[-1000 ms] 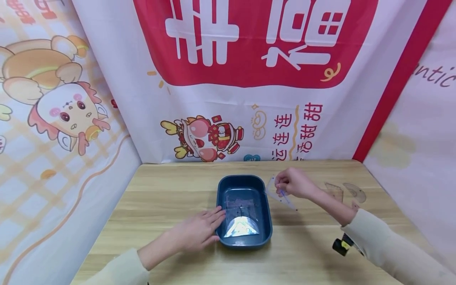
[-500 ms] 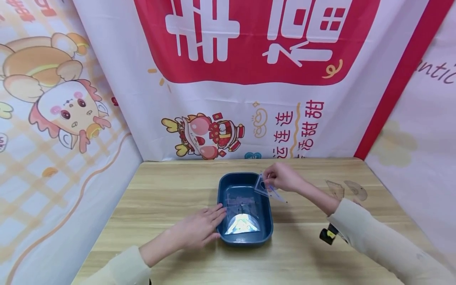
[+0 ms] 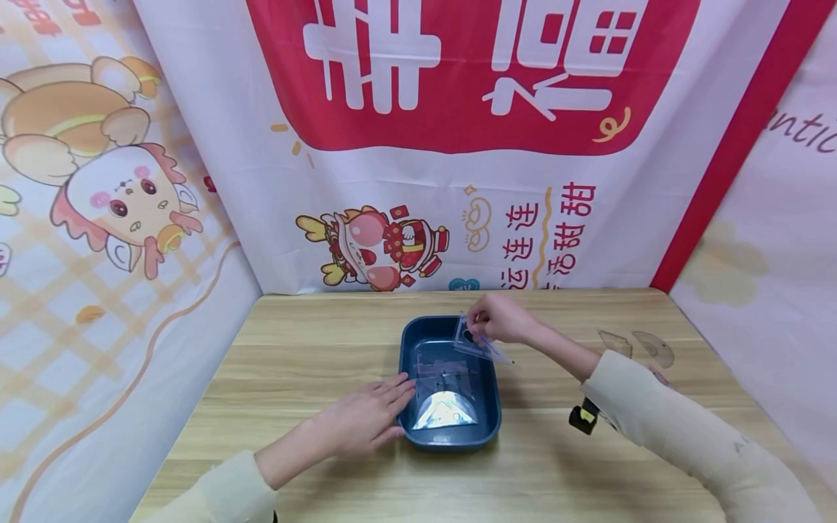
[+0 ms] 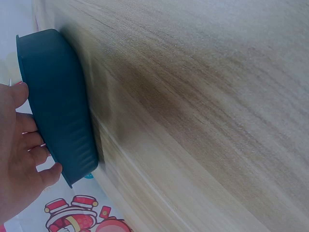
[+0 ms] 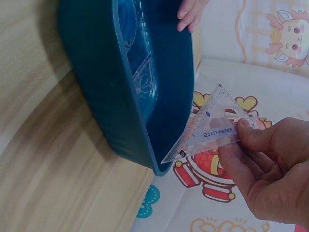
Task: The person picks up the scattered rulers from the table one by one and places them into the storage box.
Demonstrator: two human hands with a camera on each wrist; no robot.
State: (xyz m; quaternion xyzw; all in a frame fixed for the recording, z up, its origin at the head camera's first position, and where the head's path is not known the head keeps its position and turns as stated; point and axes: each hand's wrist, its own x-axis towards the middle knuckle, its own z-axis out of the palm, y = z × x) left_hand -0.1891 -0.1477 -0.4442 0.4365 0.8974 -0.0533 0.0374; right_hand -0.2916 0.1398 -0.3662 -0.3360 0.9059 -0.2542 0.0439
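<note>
A clear plastic set square (image 5: 205, 128), printed with a scale, is pinched between the thumb and fingers of my right hand (image 3: 502, 319). It overlaps the far right rim of a dark blue rectangular tub (image 3: 488, 407) in the head view. My left hand (image 3: 366, 415) rests with its fingers extended on the tub's left rim; in the left wrist view the fingertips (image 4: 52, 174) lie along that rim. Inside the tub lie a clear protractor (image 3: 446, 411) that catches the light and other transparent pieces (image 3: 438, 365) beyond it.
On the wooden table (image 3: 294, 349) to the right lie another clear protractor (image 3: 654, 349) and a clear flat piece (image 3: 616, 343), with a further piece partly behind the right sleeve (image 3: 654, 407). Printed cloth (image 3: 366, 167) hangs behind and at both sides.
My right hand has moved left with the set square, from beside the tub to over its far right rim. My left hand has stayed at the left rim.
</note>
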